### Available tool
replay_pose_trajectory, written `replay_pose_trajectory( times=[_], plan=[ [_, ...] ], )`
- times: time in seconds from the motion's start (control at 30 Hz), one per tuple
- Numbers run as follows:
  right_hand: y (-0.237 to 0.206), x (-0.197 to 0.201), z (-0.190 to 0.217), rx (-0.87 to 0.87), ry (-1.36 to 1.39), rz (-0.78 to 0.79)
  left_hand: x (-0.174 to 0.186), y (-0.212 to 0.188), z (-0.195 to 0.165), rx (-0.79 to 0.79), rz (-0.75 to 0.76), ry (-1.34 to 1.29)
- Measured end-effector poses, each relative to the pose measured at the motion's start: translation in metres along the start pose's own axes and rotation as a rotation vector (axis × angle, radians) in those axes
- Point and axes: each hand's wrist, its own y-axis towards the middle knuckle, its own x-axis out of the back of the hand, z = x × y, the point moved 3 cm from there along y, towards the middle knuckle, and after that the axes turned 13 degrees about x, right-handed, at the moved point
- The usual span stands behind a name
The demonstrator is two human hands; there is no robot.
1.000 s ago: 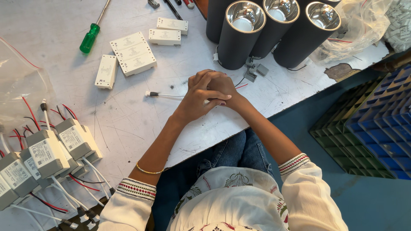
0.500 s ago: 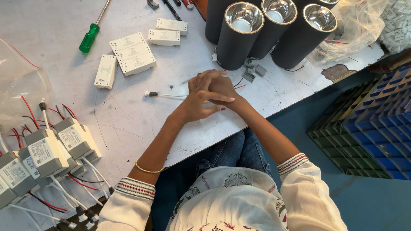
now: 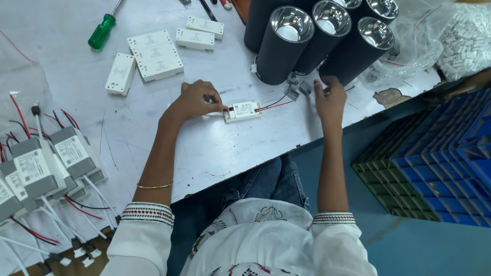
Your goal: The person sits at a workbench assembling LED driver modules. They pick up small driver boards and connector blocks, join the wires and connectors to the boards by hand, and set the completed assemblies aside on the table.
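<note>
Near the frame centre, the left hand (image 3: 197, 100) is pinching the left end of the small white driver box (image 3: 243, 110) lying on the table (image 3: 204, 148). Its long axis is running left to right. The right hand (image 3: 330, 99) is resting open further right, apart, near its red and black wires (image 3: 273, 105).

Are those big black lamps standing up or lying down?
Lying down, tipped toward the camera. The black lamps rest on the white table, shiny open ends facing up and out, near the right hand.
</note>
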Motion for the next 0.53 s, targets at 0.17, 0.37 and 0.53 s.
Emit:
replay_pose_trajectory(
  times=[0.17, 0.37, 0.53],
  plan=[
    [0.012, -0.009, -0.002, 0.355, 0.154, 0.349, 0.001, -0.002, 0.002, -0.121, 0.056, -0.001],
    [0.016, 0.001, -0.004, 0.256, 0.000, 0.459, 0.008, 0.001, 0.011, -0.074, 0.100, -0.033],
    [0.012, 0.000, -0.023, 0.241, 0.128, 0.367, 0.007, 0.001, 0.010, -0.075, 0.094, 0.006]
  ],
)
